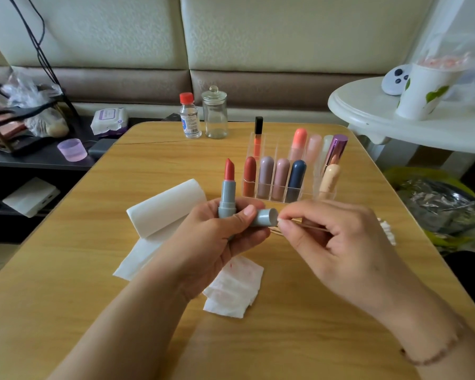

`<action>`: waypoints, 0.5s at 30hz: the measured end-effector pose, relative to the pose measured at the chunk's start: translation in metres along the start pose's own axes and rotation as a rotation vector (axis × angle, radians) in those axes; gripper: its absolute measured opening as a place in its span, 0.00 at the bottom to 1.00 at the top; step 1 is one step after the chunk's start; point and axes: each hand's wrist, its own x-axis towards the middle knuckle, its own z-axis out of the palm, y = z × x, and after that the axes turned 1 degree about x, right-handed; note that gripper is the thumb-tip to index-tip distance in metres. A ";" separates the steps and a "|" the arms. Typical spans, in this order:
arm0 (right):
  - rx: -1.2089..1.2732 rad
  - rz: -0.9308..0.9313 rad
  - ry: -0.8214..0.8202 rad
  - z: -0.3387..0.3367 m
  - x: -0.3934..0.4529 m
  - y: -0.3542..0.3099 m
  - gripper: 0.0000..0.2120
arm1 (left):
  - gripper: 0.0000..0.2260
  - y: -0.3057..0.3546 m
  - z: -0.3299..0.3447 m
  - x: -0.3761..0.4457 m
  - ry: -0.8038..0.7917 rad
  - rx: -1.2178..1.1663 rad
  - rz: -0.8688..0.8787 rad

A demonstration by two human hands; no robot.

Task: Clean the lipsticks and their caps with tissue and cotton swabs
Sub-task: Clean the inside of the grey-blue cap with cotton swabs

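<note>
Over a wooden desk [93, 270], a person's left hand [217, 237] grips an opened lipstick [228, 187] upright, its red bullet pointing up and away, while the same hand's thumb and fingers also hold the grey-blue cap [265, 217] on its side. The cap's long axis runs roughly left to right, its open mouth facing the right hand [335, 242], which is the nearer of the two to that opening. The right hand pinches a cotton swab [310, 227] between thumb and fingertips, the stick trailing out to the right and the white tip at the cap's mouth; whether the tip has gone inside the rim is hard to tell from this angle. The two hands sit close together above the middle of the desk, nearly touching at the cap. The next move, by the look of it, turns on sliding the swab leftward along the cap's axis. Beneath the hands lie a folded tissue [165, 209] and a used tissue [236, 289] smeared red. Behind stands a clear organiser [274, 196] holding more capped lipsticks.
</note>
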 end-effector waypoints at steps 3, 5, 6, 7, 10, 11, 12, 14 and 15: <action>-0.025 0.008 0.028 0.001 -0.001 -0.001 0.05 | 0.14 -0.001 -0.001 0.000 0.016 0.018 0.022; -0.032 0.031 0.028 0.000 -0.001 -0.001 0.06 | 0.14 -0.001 -0.001 0.001 0.028 0.047 0.044; -0.035 0.043 0.020 -0.001 -0.002 -0.001 0.06 | 0.14 -0.002 -0.002 0.001 0.031 0.072 0.057; -0.040 0.052 0.008 -0.001 -0.002 0.000 0.06 | 0.14 -0.002 -0.002 0.001 0.031 0.098 0.070; -0.045 0.060 -0.020 0.000 -0.002 0.000 0.07 | 0.13 -0.002 -0.003 0.000 0.012 0.146 0.092; -0.047 0.061 -0.026 0.001 -0.002 0.000 0.08 | 0.13 -0.002 -0.003 0.000 0.006 0.153 0.095; -0.049 0.067 -0.030 0.001 -0.002 -0.001 0.08 | 0.13 -0.002 -0.003 0.000 0.005 0.161 0.099; -0.065 0.096 -0.038 0.001 -0.002 0.000 0.08 | 0.12 -0.001 -0.003 0.000 0.008 0.178 0.112; -0.078 0.110 -0.049 0.001 -0.003 -0.001 0.09 | 0.12 -0.001 -0.004 0.000 0.009 0.188 0.123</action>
